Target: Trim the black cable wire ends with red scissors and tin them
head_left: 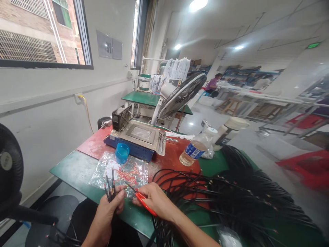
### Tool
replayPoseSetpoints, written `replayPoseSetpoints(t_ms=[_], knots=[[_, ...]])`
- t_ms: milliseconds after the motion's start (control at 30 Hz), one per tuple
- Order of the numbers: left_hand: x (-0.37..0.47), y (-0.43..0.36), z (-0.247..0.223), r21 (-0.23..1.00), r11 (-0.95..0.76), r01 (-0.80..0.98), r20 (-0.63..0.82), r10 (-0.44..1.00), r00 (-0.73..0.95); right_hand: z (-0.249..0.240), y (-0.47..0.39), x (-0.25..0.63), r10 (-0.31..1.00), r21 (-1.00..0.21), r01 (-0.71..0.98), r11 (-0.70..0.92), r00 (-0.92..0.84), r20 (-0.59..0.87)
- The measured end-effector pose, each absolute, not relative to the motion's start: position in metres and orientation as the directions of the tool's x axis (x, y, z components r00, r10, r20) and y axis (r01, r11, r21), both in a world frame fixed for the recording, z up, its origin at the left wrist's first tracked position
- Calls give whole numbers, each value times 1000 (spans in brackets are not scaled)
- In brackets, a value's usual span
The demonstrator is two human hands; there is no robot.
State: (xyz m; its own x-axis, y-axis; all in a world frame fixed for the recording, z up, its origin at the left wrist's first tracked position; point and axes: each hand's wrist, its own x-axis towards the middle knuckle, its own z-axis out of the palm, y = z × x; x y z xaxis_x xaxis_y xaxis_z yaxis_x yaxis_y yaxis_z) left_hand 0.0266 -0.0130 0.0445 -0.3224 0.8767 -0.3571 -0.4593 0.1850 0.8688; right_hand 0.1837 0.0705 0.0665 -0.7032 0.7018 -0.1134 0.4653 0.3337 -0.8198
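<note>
In my left hand point(111, 206), closed at the table's near edge, several short black cable ends point(113, 179) stand upright with stripped tips. My right hand point(158, 200) is wrapped round red-handled cutters point(146, 203), whose thin dark tip points left toward my left hand. The cutters' jaws are too small to tell apart. Just beyond both hands, small red and pale scraps point(130, 175) lie on a clear plastic bag point(99, 178). A blue cup point(121, 153) stands at the bag's far side. A large heap of black cables point(236, 195) spreads to the right of my right hand.
Behind the blue cup is a blue-based hot plate point(128, 147) with a small black fan point(121, 118) on it. A bottle of pale liquid point(191, 152) stands right of it. A large fan point(183, 96) rises beyond the table. A person point(212, 85) sits far back.
</note>
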Motion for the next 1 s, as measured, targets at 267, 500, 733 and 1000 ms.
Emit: replayPoseSetpoints(t_ms=[267,500,733,1000], knots=[[38,-26,51,856,246,-455,-403,869,-288,66,62,179,646,-949,124,-290,-706,-290],[44,-29,49,881,275,-384,-391,881,-266,65,58,177,608,-934,96,-345,-735,-300],[46,-30,47,896,301,-325,-389,886,-253,69,57,178,633,-966,119,-228,-736,-240],[44,-32,48,906,298,-302,-357,920,-163,67,58,177,565,-881,96,-463,-734,-377]])
